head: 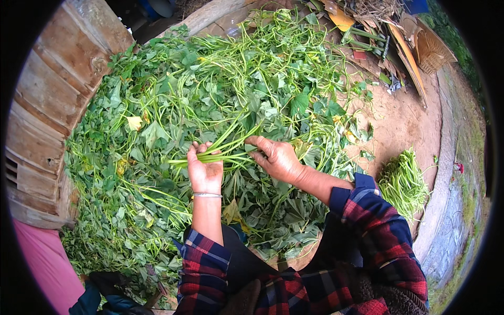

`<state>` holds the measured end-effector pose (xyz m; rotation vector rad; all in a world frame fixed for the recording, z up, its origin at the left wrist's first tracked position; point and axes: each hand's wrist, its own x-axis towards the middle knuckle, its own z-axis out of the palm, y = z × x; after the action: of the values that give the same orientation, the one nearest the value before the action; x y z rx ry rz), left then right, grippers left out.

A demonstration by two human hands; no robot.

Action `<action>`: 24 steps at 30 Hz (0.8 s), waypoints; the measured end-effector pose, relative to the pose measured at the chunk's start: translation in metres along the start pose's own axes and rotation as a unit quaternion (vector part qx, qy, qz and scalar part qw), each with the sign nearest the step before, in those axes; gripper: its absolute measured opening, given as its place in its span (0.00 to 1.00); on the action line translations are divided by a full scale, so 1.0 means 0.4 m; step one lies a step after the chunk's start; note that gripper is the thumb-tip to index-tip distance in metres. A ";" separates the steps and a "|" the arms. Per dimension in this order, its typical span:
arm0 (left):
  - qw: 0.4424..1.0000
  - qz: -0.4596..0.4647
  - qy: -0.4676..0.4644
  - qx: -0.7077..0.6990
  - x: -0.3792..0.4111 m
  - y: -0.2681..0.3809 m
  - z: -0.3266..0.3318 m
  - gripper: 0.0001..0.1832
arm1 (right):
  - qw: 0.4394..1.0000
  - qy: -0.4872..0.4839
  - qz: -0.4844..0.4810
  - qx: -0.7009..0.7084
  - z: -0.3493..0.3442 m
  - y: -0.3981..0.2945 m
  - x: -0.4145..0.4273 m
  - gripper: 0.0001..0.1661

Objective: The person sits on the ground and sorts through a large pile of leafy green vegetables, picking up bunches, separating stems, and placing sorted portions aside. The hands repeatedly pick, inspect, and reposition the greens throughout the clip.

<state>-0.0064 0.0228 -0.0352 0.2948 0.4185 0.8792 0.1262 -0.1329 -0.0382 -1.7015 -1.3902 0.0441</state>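
Note:
My left hand [205, 167], palm up with a silver bangle at the wrist, is closed around a small bunch of green leaf stalks [232, 138]. The stalks lie across its palm, their leafy ends pointing up and to the right. My right hand [275, 157] is just to the right, index finger and thumb by the stalks; whether it pinches one is not clear. Beneath both hands spreads a large heap of leafy green vines [189, 98] with some yellow leaves. A pile of bare green stalks [403, 185] lies on the ground beyond my right sleeve.
A wooden plank wall [59, 86] borders the heap on the left. Pink cloth [49, 264] and a person's dark sleeve [88, 295] show at the lower left. At the upper right are a woven basket [433, 49], bamboo pieces [366, 39] and dry sheaths. A concrete edge [445, 177] runs down the right.

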 end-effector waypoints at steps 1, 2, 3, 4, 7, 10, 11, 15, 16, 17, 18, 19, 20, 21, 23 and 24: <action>1.000 0.001 0.006 0.002 -0.001 -0.001 0.002 0.07 | 1.000 -0.002 0.012 0.011 0.001 0.003 0.001 0.19; 1.000 0.003 0.011 0.003 -0.002 -0.002 0.003 0.07 | 0.999 -0.004 0.024 0.022 0.003 0.007 0.002 0.18; 1.000 0.004 0.017 0.005 -0.003 -0.003 0.004 0.07 | 0.999 -0.005 0.035 0.033 0.004 0.009 0.003 0.17; 1.000 0.006 0.018 0.007 -0.004 -0.004 0.004 0.07 | 0.998 -0.017 0.054 0.039 0.003 0.008 0.004 0.17; 1.000 0.007 0.016 0.014 -0.006 -0.009 0.008 0.08 | 0.991 -0.030 0.092 0.088 0.001 0.007 0.006 0.18; 1.000 0.007 0.011 0.015 -0.007 -0.009 0.008 0.09 | 0.978 -0.017 0.105 0.179 0.017 0.023 0.005 0.19; 1.000 0.006 0.008 0.015 -0.006 -0.008 0.007 0.09 | 0.973 -0.019 0.119 0.195 0.020 0.025 0.004 0.20; 1.000 0.008 0.007 0.011 -0.007 -0.009 0.005 0.09 | 0.962 -0.015 0.154 0.225 0.018 0.027 0.005 0.20; 1.000 0.005 0.010 0.008 -0.007 -0.008 0.005 0.09 | 0.968 -0.033 0.150 0.199 0.018 0.026 0.005 0.19; 1.000 0.003 0.013 0.005 -0.007 -0.006 0.004 0.09 | 0.973 -0.052 0.146 0.172 0.017 0.023 0.005 0.18; 1.000 -0.002 0.016 0.002 -0.007 -0.007 0.006 0.09 | 0.977 -0.069 0.143 0.144 0.015 0.022 0.004 0.16; 1.000 -0.004 0.015 0.003 -0.007 -0.009 0.008 0.09 | 0.985 -0.066 0.120 0.102 0.014 0.022 0.001 0.15; 1.000 -0.006 0.015 0.005 -0.008 -0.013 0.009 0.09 | 0.992 -0.063 0.095 0.059 0.015 0.023 -0.002 0.15; 1.000 -0.007 0.015 0.007 -0.008 -0.015 0.009 0.09 | 0.996 -0.060 0.071 0.016 0.017 0.027 -0.005 0.14; 1.000 -0.010 0.009 0.006 -0.005 -0.016 0.003 0.09 | 0.997 -0.064 0.004 -0.032 0.022 0.048 -0.009 0.12; 1.000 -0.011 0.006 0.005 -0.005 -0.016 0.004 0.09 | 0.995 -0.080 -0.015 -0.056 0.021 0.054 -0.009 0.12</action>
<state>-0.0025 0.0173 -0.0362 0.2941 0.4373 0.8581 0.1367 -0.1299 -0.0587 -1.7999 -1.5615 0.0882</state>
